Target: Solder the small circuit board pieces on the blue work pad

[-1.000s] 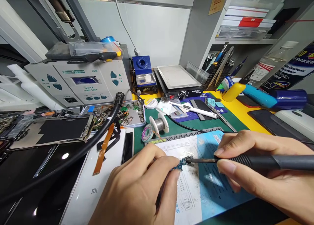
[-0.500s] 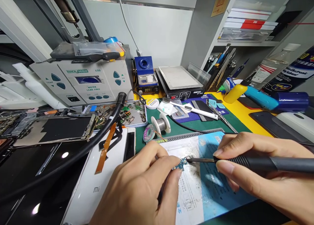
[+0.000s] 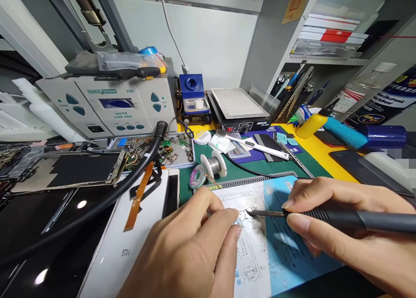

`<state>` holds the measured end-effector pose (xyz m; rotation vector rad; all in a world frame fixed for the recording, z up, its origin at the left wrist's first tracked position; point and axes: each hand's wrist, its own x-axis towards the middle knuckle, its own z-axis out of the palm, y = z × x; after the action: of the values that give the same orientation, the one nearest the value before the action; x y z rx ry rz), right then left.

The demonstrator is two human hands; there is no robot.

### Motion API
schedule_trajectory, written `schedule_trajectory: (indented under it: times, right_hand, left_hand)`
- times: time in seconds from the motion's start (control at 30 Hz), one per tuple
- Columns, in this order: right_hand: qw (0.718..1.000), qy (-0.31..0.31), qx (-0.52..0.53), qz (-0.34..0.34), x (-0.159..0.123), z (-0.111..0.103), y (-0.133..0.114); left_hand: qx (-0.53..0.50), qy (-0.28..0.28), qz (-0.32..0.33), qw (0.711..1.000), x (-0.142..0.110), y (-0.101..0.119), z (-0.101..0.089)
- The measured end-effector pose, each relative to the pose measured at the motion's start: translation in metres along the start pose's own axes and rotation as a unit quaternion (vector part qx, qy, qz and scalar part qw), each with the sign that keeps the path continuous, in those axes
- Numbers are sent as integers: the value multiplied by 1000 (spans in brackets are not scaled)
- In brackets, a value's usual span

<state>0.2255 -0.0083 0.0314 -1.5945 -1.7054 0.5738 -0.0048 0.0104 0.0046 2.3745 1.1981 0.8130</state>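
Note:
My left hand [image 3: 185, 250] is closed, thumb and forefinger pinching the edge of a small circuit board [image 3: 242, 220]. The board's far part is bright with glare, and most of it hides behind my fingertips. In a pen-like hold, my right hand [image 3: 347, 246] grips a soldering iron [image 3: 373, 220] by its black handle. The iron lies nearly level, its dark tip at the board's right end; exact contact is too small to make out. Beneath both hands lies a white and blue printed sheet [image 3: 286, 263].
Behind my hands stand a solder spool [image 3: 215, 165], a purple-labelled reel [image 3: 196, 176] and a heating plate [image 3: 240, 103]. A hot air station [image 3: 120, 103] and a soldering station [image 3: 195, 116] are at the back. A thick black hose [image 3: 130, 194] crosses phones on the left.
The circuit board, blue before, now shows pale glare and its right end looks slightly further left. The iron's tip has shifted slightly left. Both hands keep their grips.

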Motion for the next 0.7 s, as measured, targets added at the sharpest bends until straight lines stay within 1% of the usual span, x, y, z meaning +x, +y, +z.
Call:
schedule_trajectory:
  times: [0.17,0.3,0.53,0.6,0.7]
  right_hand:
    - [1000,8,10,13,-1,2,-2]
    - [1000,-3,18,18,1,1,-4]
    - [998,-49,-4,-29,4,-6,3]
    - [999,-39,9,-15,4,-5,2]
    - [999,-10,37,22,4,-2,-1]
  left_hand:
    - [6,3,2,1000,3,0,0]
    - [7,-1,0,1000,4,1,-2]
    - [4,-3,0,1000,4,2,-3]
    - [4,-7,-2,1000,2,2,-3]
    - [3,-12,-4,1000,0,1,-4]
